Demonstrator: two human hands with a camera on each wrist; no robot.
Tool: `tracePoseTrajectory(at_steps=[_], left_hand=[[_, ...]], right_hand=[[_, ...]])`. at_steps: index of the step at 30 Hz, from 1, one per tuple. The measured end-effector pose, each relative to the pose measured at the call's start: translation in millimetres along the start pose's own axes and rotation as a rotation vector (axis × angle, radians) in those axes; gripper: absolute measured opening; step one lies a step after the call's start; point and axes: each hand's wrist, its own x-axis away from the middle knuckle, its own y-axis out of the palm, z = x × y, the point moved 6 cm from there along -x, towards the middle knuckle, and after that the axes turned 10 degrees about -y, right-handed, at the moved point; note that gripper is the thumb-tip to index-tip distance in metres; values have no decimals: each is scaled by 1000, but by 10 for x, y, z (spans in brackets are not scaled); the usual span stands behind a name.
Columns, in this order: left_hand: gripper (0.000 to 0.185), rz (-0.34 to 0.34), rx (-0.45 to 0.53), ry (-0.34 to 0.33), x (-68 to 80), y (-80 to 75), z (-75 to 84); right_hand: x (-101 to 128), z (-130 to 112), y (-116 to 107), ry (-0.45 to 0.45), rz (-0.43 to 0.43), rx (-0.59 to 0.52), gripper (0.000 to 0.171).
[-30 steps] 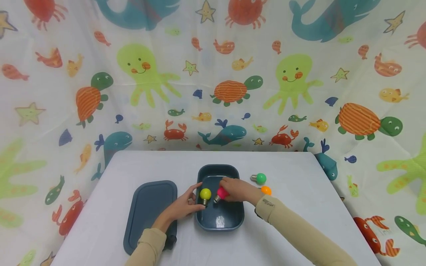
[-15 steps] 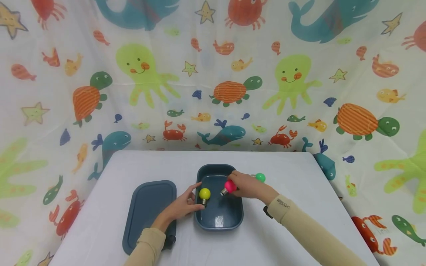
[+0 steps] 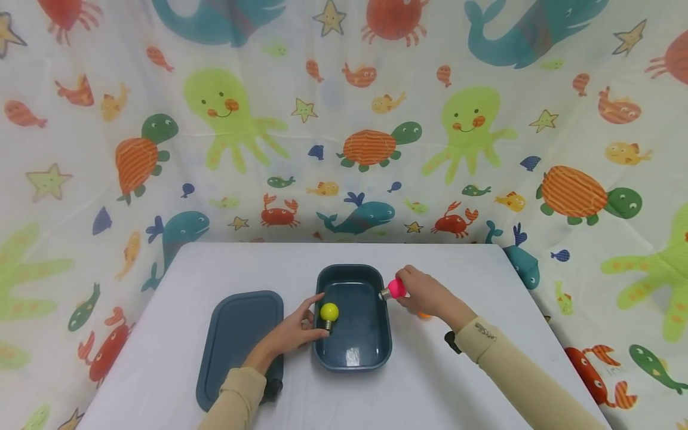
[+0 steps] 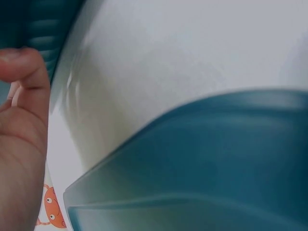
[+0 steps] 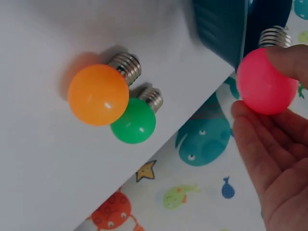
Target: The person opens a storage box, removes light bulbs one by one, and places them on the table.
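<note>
Head view, with both wrist views. The landmark is the dark blue-grey tub (image 3: pixel 352 319), which stands open on the white table (image 3: pixel 457 382). The right hand (image 3: pixel 427 294) is at the tub's far right corner, just outside the rim, its thumb and fingers pinched on a pink bulb (image 3: pixel 396 288); the bulb's metal screw base points toward the tub, above its right rim. In the right wrist view the same pink bulb (image 5: pixel 266 81) sits between thumb and fingertips, clear of the table. The left hand (image 3: pixel 290 333) lies at the tub's left rim, its fingers curled about the screw base of a yellow bulb (image 3: pixel 329 312), which stands globe-up just inside the left wall of the tub. The left wrist view shows only part of that hand (image 4: pixel 21 139) beside the blue plastic and does not show the grip. On the table to the right of the tub, mostly hidden behind the right hand in the head view, lie an orange bulb (image 5: pixel 98 94) and a green bulb (image 5: pixel 134 120), touching one another. The matching lid (image 3: pixel 239 343) lies flat on the table to the left of the tub, under the left forearm.
</note>
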Motion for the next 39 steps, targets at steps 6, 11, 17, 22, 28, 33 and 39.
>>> tracePoseTrajectory(at_steps=[6,11,17,22,28,33,39], left_hand=[[85,3,-15,-5,10,-6,3],[85,10,-11,-4,11,-9,1],[85,12,-13,-4,14,-5,-7],[85,15,-14,-3,17,2,-7],[86,11,-23,-3,20,7,-1],[86,2,-30,-4,19,17,-7],[85,4,-28,0,18,26,-1]], right_hand=[[83,178,10,153,-64,-23,44],[210,242,101,221,-153,-31,37],[399,259,289,258,-275,-50,23],[490,244,337,301,-327,-41,22],[512,280,369,335,-328,-50,24],[518,289,391,330,-325,-48,25],[514,296,420,323,-304,-48,24]])
